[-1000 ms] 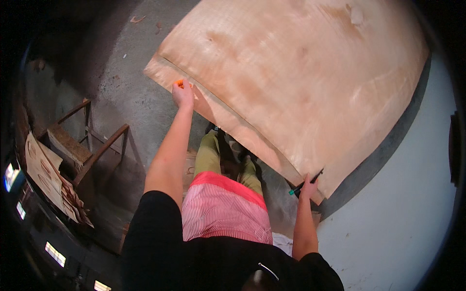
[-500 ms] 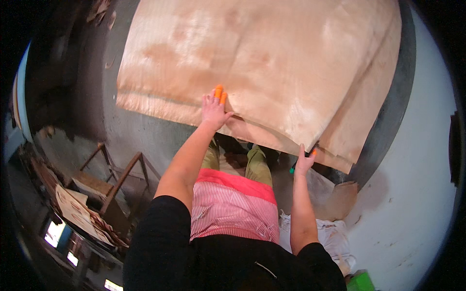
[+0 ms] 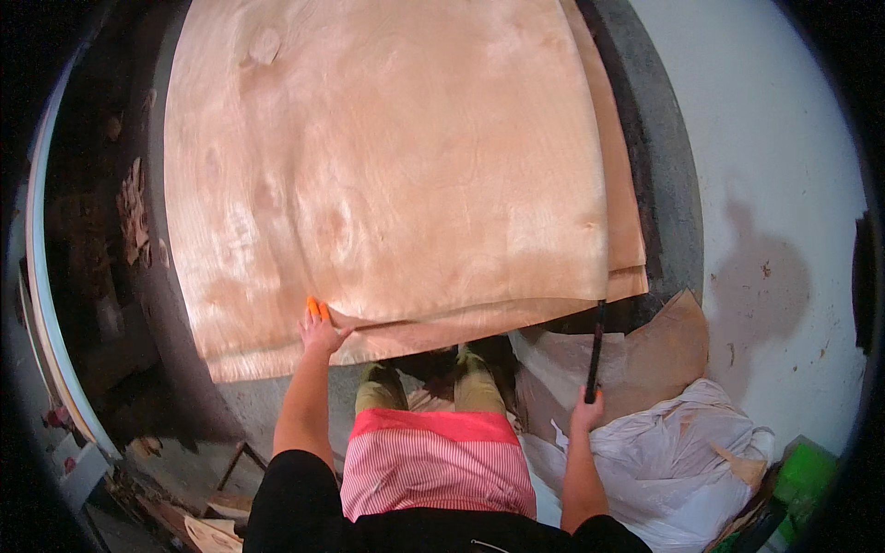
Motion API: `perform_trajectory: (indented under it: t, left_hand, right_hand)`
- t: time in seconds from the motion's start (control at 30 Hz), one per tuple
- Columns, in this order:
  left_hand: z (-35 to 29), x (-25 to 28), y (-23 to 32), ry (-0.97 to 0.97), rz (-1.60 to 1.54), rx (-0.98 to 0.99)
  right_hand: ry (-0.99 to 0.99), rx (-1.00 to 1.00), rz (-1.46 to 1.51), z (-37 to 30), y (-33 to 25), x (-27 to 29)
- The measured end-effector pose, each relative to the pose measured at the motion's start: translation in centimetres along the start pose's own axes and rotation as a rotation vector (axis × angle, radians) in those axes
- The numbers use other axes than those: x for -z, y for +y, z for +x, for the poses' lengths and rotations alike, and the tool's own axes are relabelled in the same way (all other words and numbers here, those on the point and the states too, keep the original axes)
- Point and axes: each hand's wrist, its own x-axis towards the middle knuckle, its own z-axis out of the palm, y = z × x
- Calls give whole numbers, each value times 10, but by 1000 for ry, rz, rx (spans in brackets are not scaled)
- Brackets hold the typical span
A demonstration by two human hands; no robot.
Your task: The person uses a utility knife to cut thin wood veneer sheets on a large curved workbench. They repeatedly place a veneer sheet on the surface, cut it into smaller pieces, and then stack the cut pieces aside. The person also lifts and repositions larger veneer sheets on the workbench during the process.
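Note:
A large, pale wood veneer sheet lies on top of other sheets, its surface wavy and shiny. My left hand, with orange covers on its fingertips, rests on the near edge with fingers stretched out and thumb apart. Under that edge a lower veneer sheet shows. My right hand is closed around a long black rod, beyond the stack's near right corner. The rod's far end meets the top sheet's corner; whether it goes under the sheet I cannot tell.
To the right stands a white wall. White plastic sacking lies low at the right, near a brown veneer offcut and a green object. Veneer scraps lie at the far left.
The view has shifted, so the stack fills more of the left. My right hand has moved back from the sheet's corner, and more of the black rod shows. My left hand stays on the edge.

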Motion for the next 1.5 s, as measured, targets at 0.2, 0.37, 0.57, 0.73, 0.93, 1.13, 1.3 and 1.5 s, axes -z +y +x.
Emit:
perform_trajectory:
  t: [0.2, 0.37, 0.57, 0.73, 0.93, 1.13, 1.3, 1.5]
  left_hand:
    - [-2, 9, 1, -3, 25, -10]
    - [3, 4, -16, 37, -114, -70]
    - [-59, 36, -16, 123, -248, -342]
    - [-132, 38, -58, -22, -431, -634]
    - [-208, 17, -192, -16, -455, -479]
    - [-272, -160, -363, 241, -862, -63]
    - [-391, -260, -434, -133, -668, 86]
    - [-356, -284, -490, -236, -686, -80]
  right_hand:
    - [151, -36, -89, 27, 35, 66]
    - [133, 23, -84, 19, 24, 128]
    - [-101, 59, 98, -66, -17, 137]
    - [-563, 9, 413, -159, -93, 124]
    - [-741, 144, 399, -230, -181, 141]
    - [-706, 585, 52, -270, -106, 71]
    - [-959, 397, -102, -317, -54, 45]
    - [-845, 592, -225, -385, -118, 138]
